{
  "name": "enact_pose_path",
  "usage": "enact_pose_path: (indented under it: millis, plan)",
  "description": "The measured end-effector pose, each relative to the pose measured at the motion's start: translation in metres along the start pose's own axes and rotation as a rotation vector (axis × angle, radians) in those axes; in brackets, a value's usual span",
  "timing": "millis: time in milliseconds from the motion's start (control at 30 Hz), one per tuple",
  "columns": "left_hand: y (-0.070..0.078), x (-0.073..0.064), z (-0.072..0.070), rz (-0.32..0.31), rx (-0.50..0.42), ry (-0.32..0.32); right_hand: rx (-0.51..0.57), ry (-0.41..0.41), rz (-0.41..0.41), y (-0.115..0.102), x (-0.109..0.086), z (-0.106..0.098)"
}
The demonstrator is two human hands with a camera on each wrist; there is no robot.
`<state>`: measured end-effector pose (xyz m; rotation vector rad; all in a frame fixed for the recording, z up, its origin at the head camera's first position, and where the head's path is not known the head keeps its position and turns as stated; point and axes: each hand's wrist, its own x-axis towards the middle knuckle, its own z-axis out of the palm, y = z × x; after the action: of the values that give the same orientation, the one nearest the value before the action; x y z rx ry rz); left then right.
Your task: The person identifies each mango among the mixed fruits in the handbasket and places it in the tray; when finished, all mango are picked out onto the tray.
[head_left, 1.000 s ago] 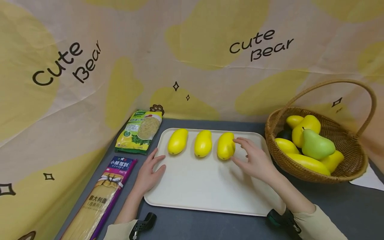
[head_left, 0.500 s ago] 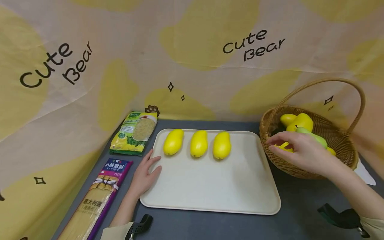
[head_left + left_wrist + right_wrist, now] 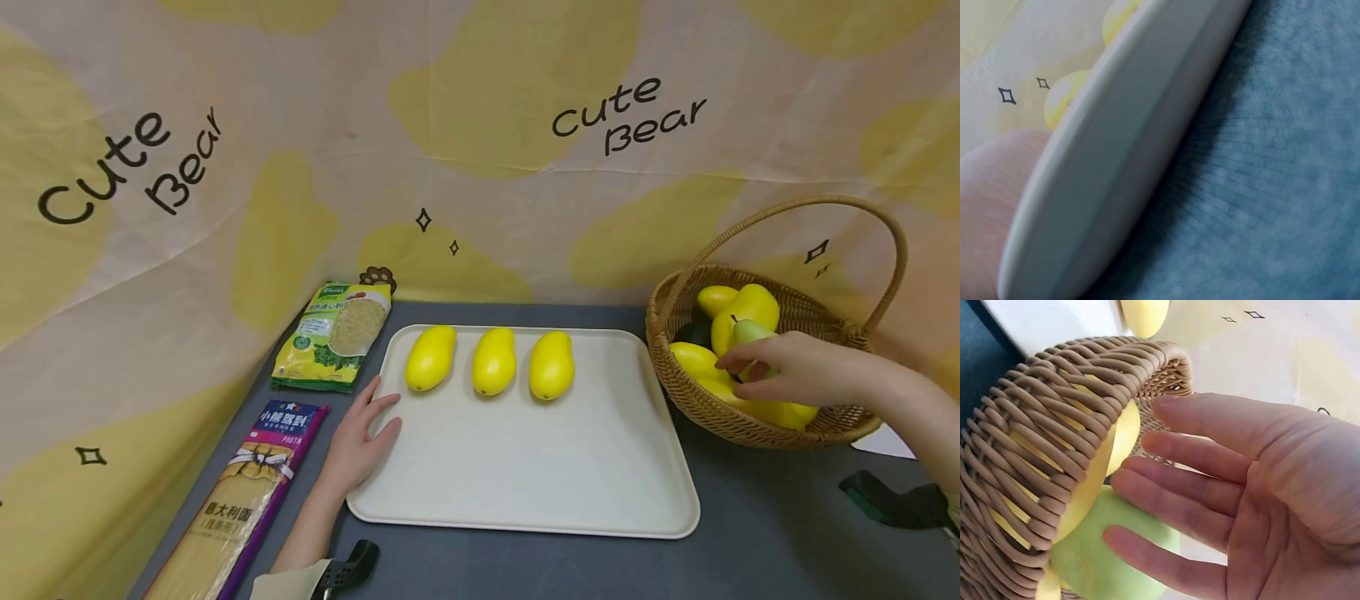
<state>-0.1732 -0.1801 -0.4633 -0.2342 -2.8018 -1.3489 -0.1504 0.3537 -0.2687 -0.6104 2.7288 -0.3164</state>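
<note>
The person's left hand [image 3: 365,442] rests at the left rim of a pale tray [image 3: 525,467], fingers spread and thumb held apart, beside a long pasta pack [image 3: 240,500]. From the right, a forearm reaches across to a wicker basket [image 3: 693,402]; the right hand [image 3: 806,371] hovers palm-down over it, fingers apart, gently bent, pinching nothing, close to a green pear [image 3: 1104,540] among yellow fruits [image 3: 693,360]; whether they touch, I cannot tell. Three yellow mango-shaped fruits [image 3: 493,361] line the tray's far side, before a printed cloth [image 3: 480,108].
</note>
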Motion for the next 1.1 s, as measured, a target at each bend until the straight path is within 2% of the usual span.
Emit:
enact_pose_path:
  millis: [167,367,533,833,1033,1100]
  plan:
    - [0.002,0.000,0.002,-0.005,0.001,0.006,0.004,-0.089,0.027,0.006,0.004,-0.002]
    - [0.001,0.000,0.003,-0.008,0.005,0.006,-0.076,-0.193,0.087,0.013,0.010,0.003]
    - [0.001,0.001,0.003,-0.012,0.008,0.002,-0.043,-0.239,0.121,0.022,0.011,0.006]
    - [0.001,0.001,0.003,-0.011,0.009,0.003,0.009,-0.237,0.093,0.028,0.011,0.006]
    - [0.002,0.001,0.003,-0.012,0.010,0.000,0.059,-0.176,0.070,0.030,0.006,0.005]
    - [0.002,0.001,0.003,-0.012,0.010,-0.003,0.085,-0.152,0.084,0.031,0.002,0.004]
